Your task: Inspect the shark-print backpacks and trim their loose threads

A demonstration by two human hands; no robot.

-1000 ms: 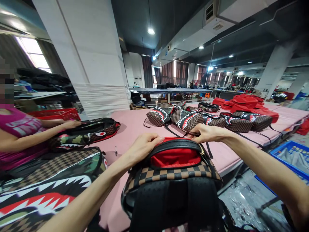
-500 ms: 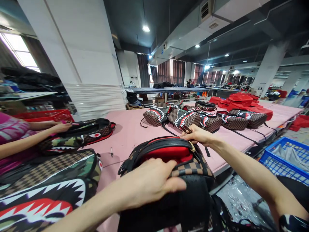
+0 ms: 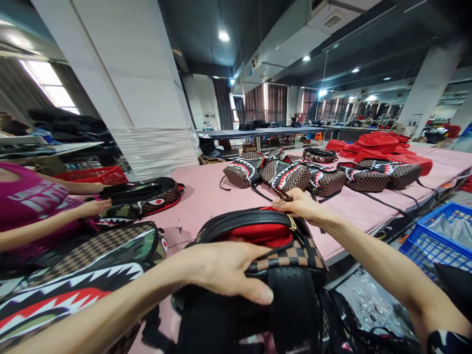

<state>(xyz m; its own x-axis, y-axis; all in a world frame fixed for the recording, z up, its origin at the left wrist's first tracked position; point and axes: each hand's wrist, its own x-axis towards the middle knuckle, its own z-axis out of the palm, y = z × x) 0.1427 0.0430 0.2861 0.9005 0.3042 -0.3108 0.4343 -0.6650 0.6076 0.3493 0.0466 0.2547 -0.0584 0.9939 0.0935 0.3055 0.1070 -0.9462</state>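
Below me stands a backpack (image 3: 295, 295) with a brown-black check, a black back panel and a red lining, its top partly unzipped. My left hand (image 3: 221, 270) lies over the near rim of the opening. Its fingers go inside and are hidden, while the thumb presses on the black panel outside. At the far right of the opening, my right hand (image 3: 300, 204) is closed on the top edge, close to a gold zipper pull (image 3: 292, 223). To the left lies another backpack (image 3: 103, 265), with a camouflage and shark-mouth print.
A co-worker in a magenta top (image 3: 33, 201) handles a camouflage shark bag (image 3: 158, 194) at left. Several checked shark bags (image 3: 285, 174) and red bags (image 3: 383, 147) lie farther along the pink table (image 3: 206, 184). A blue crate (image 3: 438, 236) stands right. A pen-like object (image 3: 180, 225) lies nearby.
My left hand has slid a little left and its thumb points lower on the panel. My right hand keeps its place on the edge. The view has turned slightly left.
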